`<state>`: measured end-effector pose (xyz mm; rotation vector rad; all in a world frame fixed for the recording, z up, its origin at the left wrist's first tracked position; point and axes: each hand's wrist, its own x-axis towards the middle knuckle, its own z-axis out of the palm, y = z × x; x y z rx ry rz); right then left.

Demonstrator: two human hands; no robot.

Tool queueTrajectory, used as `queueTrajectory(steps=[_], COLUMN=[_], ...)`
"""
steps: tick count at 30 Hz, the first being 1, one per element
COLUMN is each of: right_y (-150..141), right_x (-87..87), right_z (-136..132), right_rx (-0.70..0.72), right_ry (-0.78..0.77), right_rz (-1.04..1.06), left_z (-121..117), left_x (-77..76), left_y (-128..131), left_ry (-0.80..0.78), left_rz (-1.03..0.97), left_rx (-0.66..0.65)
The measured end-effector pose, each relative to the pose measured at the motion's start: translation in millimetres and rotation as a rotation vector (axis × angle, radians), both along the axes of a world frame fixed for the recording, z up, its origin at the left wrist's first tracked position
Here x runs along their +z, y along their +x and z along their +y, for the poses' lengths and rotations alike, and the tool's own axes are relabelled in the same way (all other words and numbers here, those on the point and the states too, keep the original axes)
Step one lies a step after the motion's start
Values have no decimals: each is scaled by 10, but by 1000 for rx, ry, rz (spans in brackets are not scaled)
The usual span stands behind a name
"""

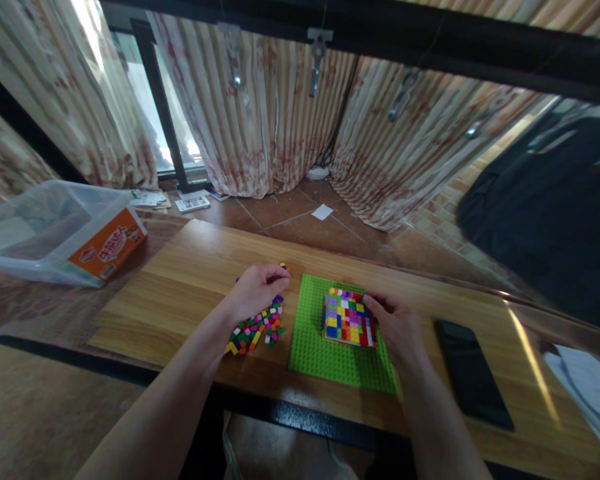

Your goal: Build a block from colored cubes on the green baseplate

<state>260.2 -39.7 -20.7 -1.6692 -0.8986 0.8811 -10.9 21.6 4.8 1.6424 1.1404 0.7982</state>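
Note:
A green studded baseplate (310,353) lies on the table in front of me. On it stands a low block built of many-coloured toy bricks (347,319). My right hand (397,327) grips this block at its right far corner, the thumb on top and the other fingers partly hidden. To the left of the baseplate, a pile of loose toy bricks (257,330) is spread on the wood. My left hand (255,290) is over the far part of that pile, fingers bent and drawn together. Whatever its fingertips hold is too small to make out.
A black phone (473,373) lies right of the baseplate, and white papers (587,387) are at the table's right end. A clear plastic bin (45,227) with an orange label stands at the left. Curtains (280,113) hang behind the wooden table (180,280).

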Motion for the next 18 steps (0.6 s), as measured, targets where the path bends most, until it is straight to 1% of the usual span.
queueTrajectory(steps=[2, 5, 10, 16, 18], right_y=[-10, -16, -10, -23, -17], right_x=[0, 7, 24, 76, 87], right_z=[2, 11, 15, -26, -32], right_rx=[-12, -29, -2, 35, 22], right_ry=[-9, -2, 9, -8, 4], right_rz=[40, 42, 72, 144, 156], left_z=[6, 13, 18, 8, 16], left_x=[-4, -16, -38, -17, -25], left_y=[0, 5, 2, 0, -2], left_ry=[10, 18, 36, 29, 37], left_rz=[16, 34, 38, 37, 45], left_rx=[-1, 2, 16, 10, 5])
